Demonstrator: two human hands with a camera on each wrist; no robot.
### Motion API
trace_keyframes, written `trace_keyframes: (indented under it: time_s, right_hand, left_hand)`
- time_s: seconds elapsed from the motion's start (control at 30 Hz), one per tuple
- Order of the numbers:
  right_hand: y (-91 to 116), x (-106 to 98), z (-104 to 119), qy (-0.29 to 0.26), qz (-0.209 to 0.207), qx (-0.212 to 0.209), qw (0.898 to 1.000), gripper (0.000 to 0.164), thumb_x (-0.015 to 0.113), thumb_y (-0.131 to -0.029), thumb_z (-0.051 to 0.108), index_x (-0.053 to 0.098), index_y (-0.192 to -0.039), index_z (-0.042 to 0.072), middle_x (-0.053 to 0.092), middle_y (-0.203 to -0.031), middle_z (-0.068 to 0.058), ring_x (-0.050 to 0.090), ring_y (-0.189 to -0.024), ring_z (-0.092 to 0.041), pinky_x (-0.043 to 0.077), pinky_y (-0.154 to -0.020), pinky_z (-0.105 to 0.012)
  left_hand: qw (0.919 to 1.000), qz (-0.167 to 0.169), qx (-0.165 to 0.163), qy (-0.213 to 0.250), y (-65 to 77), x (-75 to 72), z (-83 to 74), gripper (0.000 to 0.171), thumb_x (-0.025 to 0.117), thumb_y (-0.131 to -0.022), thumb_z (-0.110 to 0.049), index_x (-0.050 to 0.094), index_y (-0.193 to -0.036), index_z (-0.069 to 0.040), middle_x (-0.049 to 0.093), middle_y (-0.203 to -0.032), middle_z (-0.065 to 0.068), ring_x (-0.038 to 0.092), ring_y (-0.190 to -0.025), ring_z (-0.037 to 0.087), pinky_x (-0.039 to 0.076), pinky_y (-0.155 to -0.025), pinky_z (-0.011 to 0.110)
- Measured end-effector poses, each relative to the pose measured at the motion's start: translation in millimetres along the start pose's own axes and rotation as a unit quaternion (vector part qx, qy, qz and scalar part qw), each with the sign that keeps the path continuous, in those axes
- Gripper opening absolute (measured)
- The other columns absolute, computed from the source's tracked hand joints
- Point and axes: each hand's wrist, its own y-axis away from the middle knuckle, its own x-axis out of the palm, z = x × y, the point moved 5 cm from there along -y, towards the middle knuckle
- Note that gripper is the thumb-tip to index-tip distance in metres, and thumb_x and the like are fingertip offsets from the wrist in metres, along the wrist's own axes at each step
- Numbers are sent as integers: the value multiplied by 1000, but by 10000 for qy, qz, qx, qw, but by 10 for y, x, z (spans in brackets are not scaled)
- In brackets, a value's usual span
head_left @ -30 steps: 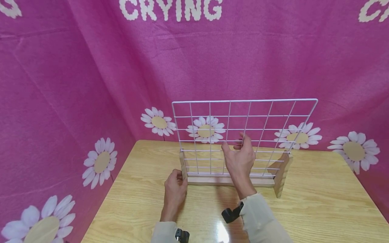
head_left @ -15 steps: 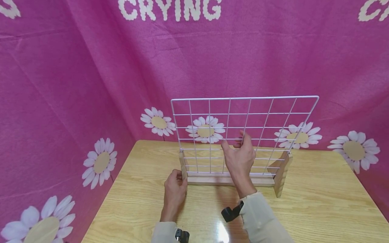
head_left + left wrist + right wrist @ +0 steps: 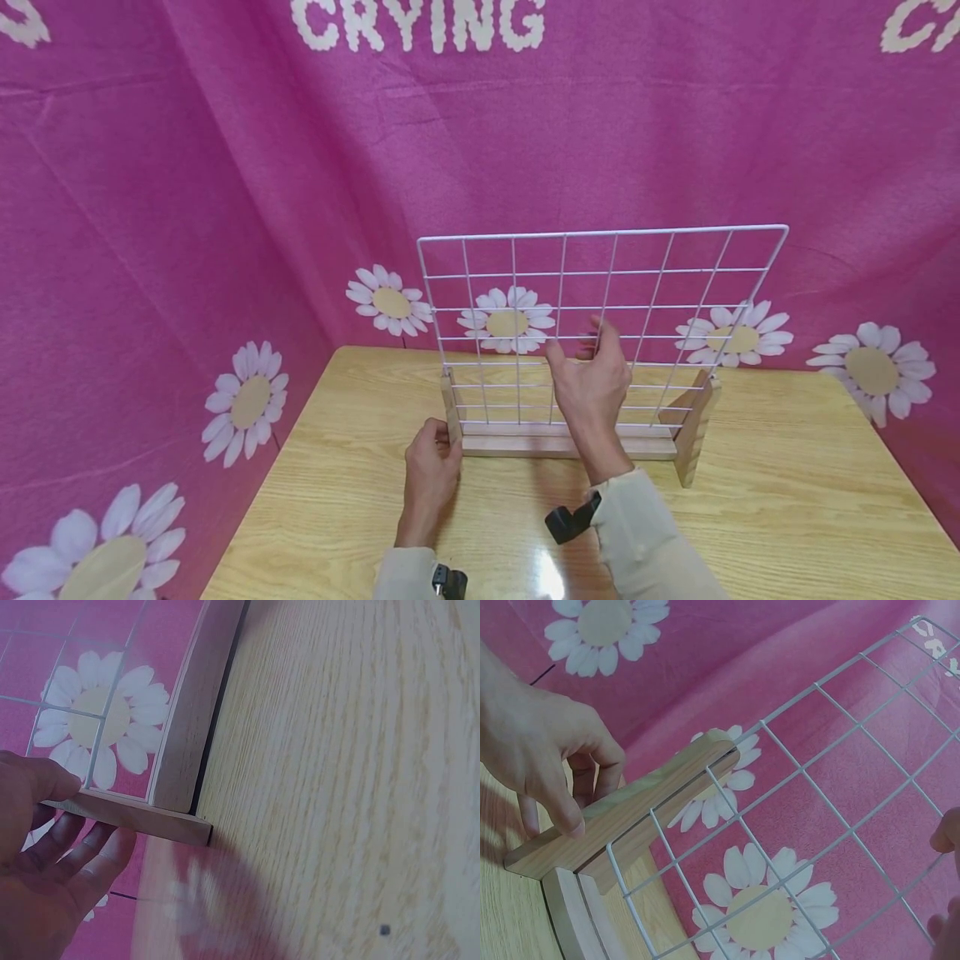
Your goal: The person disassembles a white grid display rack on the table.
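A white wire grid panel [image 3: 515, 308] stands in a wooden stand, its side edges between the left end piece [image 3: 451, 408] and the right end piece [image 3: 697, 429]. My left hand [image 3: 432, 471] holds the left end piece, thumb on one face and fingers on the other, as the left wrist view shows. With curled fingers my right hand [image 3: 592, 387] grips the wires near the panel's middle; some fingertips are behind the grid. The panel's bottom wire sits slightly above the wooden base rail [image 3: 540, 447]. In the right wrist view, the panel edge [image 3: 632, 900] lies beside a groove in the end piece.
The stand rests on a light wood-grain table [image 3: 787, 483]. Close behind and to the left hangs a pink cloth [image 3: 637, 150] with daisies and white lettering. Black wrist cameras [image 3: 572, 521] are strapped to both sleeves.
The wire grid panel has risen a little, its right top corner slightly more than its left. My right hand has moved up slightly with it. The left hand and stand have stayed put.
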Motion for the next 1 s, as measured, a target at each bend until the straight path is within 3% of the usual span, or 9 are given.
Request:
trace_keyframes:
  time_s: [1.0]
  right_hand:
    - [-67,-19,141,-87,-99,-94,9999,56,83,-75,24,63,-124,7,69,-97,-13,65,-80,-25,50,-72,-42]
  left_hand:
    - [9999,-7,84,99,12,-17,-11,16,72,-87,0,62,-97,-7,64,-89,1,65,-82,16,55,-76,35]
